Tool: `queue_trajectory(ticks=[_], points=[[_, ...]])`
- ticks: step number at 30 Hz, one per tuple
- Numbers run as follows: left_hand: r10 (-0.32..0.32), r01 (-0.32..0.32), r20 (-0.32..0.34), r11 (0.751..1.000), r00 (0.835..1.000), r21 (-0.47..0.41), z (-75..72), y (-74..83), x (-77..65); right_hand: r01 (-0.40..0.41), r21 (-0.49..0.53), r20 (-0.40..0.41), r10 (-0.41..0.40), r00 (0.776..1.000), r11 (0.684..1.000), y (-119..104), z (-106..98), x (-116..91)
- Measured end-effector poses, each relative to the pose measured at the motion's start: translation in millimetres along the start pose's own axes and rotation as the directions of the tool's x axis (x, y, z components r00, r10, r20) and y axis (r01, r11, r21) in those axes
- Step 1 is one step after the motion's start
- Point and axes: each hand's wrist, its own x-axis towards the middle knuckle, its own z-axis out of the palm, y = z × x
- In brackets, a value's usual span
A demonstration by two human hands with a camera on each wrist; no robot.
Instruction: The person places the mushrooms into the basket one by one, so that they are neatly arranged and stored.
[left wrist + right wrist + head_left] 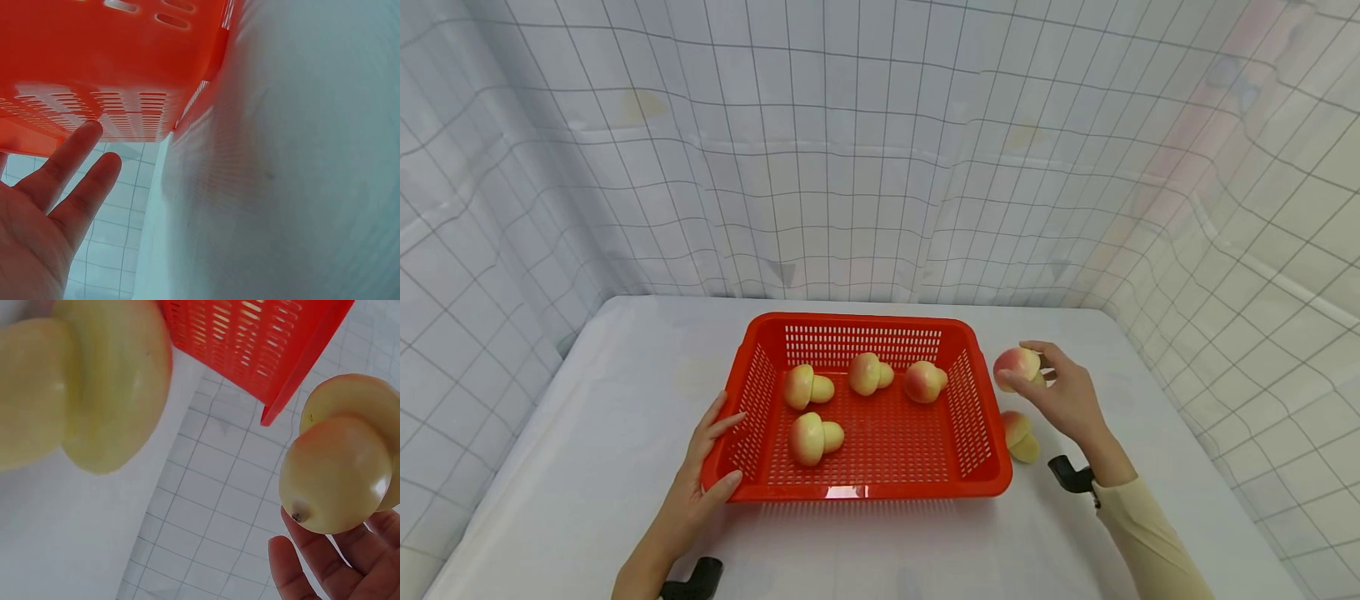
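Observation:
My left hand (pixel 698 471) holds the left side of a red plastic basket (pixel 857 493), its thumb and one finger over the rim. In the left wrist view, two fingers (pixel 87 181) extend beside the basket's slotted wall. To the right of the basket, my right hand (pixel 1063 392) holds a pink-and-yellow toy mushroom (pixel 1017 365) above the table. Its rounded stem (pixel 334 475) shows over the fingers in the right wrist view. Another toy mushroom (pixel 1021 437) lies on the table below that hand, close to the basket's right side.
Several similar mushrooms, one at the near left (pixel 807 439), lie inside the basket. The table (pixel 587 417) has a white cover. A white grid-patterned curtain (pixel 850 167) hangs behind it and along both sides. Black wrist mounts (pixel 1070 475) are on both arms.

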Motion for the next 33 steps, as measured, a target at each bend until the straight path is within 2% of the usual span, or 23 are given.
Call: queue_trajectory(ticks=[14,26,33], points=[[-0.021,0.021,-0.004,1.000,1.000,0.007,0.1,2.5,-0.7,0.083,0.019,-0.007,-0.083,0.997,0.996,-31.9,-1.1,-9.5],[-0.023,0.023,-0.004,1.000,1.000,0.005,0.6,2.0,-1.5,0.077,-0.008,0.075,-0.077,0.994,0.997,-50.6,-0.7,-12.4],[-0.013,0.013,0.003,1.000,1.000,0.002,-0.1,2.6,-0.9,0.116,-0.016,0.100,-0.114,0.989,0.993,-57.8,0.0,-8.8]])
